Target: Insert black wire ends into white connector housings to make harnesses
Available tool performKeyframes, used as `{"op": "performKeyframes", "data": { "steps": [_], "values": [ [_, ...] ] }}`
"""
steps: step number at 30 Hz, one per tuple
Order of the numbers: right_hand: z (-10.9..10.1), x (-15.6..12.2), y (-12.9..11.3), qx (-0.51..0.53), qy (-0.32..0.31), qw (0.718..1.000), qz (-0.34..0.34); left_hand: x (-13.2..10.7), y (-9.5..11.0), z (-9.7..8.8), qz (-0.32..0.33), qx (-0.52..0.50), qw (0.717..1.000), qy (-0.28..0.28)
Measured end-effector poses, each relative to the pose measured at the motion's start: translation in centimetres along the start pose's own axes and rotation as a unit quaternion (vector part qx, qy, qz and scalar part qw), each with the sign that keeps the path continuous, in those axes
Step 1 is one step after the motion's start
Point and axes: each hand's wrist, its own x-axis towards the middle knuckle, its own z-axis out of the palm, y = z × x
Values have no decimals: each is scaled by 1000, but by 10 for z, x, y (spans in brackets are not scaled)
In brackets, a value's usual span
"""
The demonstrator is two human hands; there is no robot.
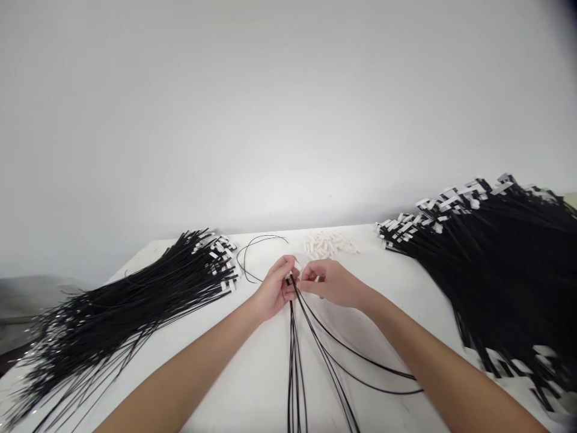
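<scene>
Holding a small white connector (297, 264) in the left hand (276, 293), near the middle of a white worktop (252, 373). Gripping with thumb and fingers closed around the connector and the upper ends of several thin black cables (291, 343). Among the same fingers, another white piece, too small to make out clearly. Just beside the left hand, the right hand (336, 282), with thumb and forefinger drawn narrowly together next to the cable ends; cannot tell whether pinching one or merely resting close by. Below the hands, splitting into separate runs: some cables hanging nearly straight toward the lower edge of the view, others bending right and passing behind the right forearm.

Just left of the hands, a loose black wire (244, 260) curling in an open loop on the worktop. Beyond the hands, slightly to the right, a loose heap of small white housings (329, 243). On the left, a cable bundle (153, 294) lying diagonally, with white connectors toward the middle and thin, shiny ends toward the lower left. On the right, a larger, thicker cable stack (500, 264), with white connectors at both the far and near ends. Behind everything, a plain pale wall (288, 108).
</scene>
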Motion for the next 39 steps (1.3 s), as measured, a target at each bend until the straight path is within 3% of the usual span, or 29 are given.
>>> {"op": "performKeyframes", "data": {
  "steps": [7,13,17,20,23,28,32,35,37,39],
  "values": [
    [16,1,2,8,-4,999,35,0,-1,-1,-2,-2,1000,-5],
    [16,3,8,62,-76,992,82,0,-1,-1,1,1,1000,-20],
    [8,0,2,115,-51,986,113,0,1,-1,-15,2,1000,-10],
    [-6,-2,-7,230,-43,963,132,1,1,-1,-17,0,1000,2],
    [-25,-4,-13,388,-45,915,102,1,1,-1,-8,7,1000,-1],
    [-48,-4,-12,542,71,837,17,2,0,-3,5,37,999,-6],
    [-56,2,-6,552,238,799,-15,3,-1,-4,-3,44,999,-14],
    [-65,8,3,562,363,743,-15,4,-2,-5,6,43,999,-25],
    [-73,10,7,578,405,708,-18,4,-2,-6,5,45,999,-28],
    [-80,9,10,587,415,695,-29,4,-2,-6,2,48,999,-27]
  ]
}}
